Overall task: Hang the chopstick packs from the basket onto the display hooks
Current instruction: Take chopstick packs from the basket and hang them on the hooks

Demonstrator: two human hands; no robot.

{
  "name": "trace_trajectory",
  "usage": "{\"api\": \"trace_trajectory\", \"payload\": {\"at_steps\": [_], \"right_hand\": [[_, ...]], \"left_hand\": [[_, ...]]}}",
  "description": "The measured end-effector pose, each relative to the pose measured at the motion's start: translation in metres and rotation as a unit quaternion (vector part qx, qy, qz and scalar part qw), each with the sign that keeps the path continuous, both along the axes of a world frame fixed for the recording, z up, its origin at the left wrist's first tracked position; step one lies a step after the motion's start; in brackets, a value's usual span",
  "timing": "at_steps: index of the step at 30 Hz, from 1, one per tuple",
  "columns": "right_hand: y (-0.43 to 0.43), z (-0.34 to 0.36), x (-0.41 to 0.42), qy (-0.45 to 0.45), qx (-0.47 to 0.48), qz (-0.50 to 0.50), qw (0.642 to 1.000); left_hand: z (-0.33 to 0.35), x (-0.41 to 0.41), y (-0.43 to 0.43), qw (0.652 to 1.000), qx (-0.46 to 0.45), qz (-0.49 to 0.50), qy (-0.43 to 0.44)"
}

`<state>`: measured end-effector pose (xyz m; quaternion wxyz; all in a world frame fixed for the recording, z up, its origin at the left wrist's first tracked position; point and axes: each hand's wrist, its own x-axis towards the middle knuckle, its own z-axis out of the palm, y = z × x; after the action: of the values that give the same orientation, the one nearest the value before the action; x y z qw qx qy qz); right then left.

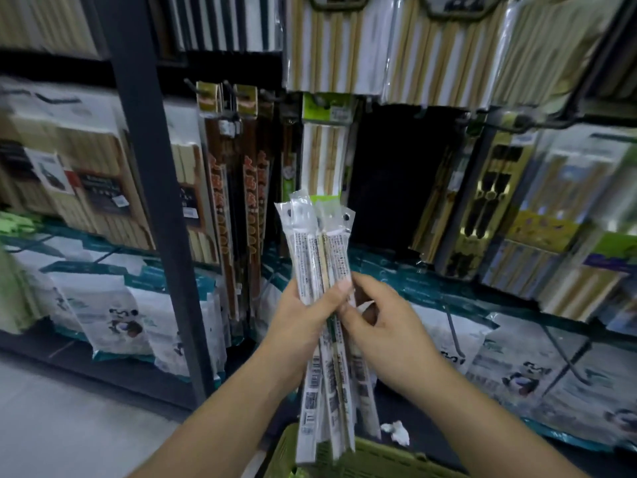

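Nearest, at the bottom edge, stands the green basket [372,458]; the lower ends of the packs [322,270] hang just above its rim. Whether more packs lie inside cannot be seen.

Above it, the left hand [303,319] grips the bundle at mid-length, fingers wrapped behind and thumb pressed across the front. The right hand [386,326] meets the bundle from the right, fingers curled, thumb and forefinger pinching one pack at the edge, apparently to separate it.

The bundle stands nearly upright, punched hang-holes at its top.

Progress: several packs are in hand, none on a hook. Separating and hanging each remain.

Beyond, the rack carries hung chopstick packs. A dark gap [389,174] lies directly behind the bundle, with hooks [551,123] to its right.

Writing: barcodes and fine print on the packs, illegible. Orange characters on the dark packs [220,208] at left, blurred.
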<state>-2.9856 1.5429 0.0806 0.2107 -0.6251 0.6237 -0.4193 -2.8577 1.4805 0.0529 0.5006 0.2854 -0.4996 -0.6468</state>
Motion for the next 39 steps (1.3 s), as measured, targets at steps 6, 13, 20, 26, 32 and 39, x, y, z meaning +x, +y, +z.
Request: {"api": "trace_trajectory", "payload": {"at_steps": [6, 13, 20, 26, 32, 39], "right_hand": [[-0.024, 0.027, -0.017, -0.073, -0.029, -0.039, 0.996], [-0.059, 0.053, -0.015, -0.1, -0.089, -0.009, 0.991], [-0.075, 0.076, -0.014, -0.128, -0.126, 0.007, 0.984], [-0.094, 0.113, -0.01, -0.141, -0.203, -0.017, 0.969], [-0.102, 0.131, 0.008, -0.14, -0.228, -0.026, 0.963], [-0.094, 0.135, 0.0, -0.139, -0.319, -0.067, 0.935]], "left_hand": [[0.005, -0.001, -0.02, 0.997, -0.046, 0.054, -0.015], [0.009, -0.002, -0.026, 0.991, -0.12, 0.057, -0.02], [0.006, 0.003, -0.033, 0.992, -0.075, 0.1, 0.001], [0.006, 0.01, -0.04, 0.99, -0.056, 0.131, -0.005], [0.008, 0.018, -0.043, 0.986, -0.062, 0.152, -0.02], [0.006, 0.021, -0.042, 0.985, -0.077, 0.15, -0.042]]}}
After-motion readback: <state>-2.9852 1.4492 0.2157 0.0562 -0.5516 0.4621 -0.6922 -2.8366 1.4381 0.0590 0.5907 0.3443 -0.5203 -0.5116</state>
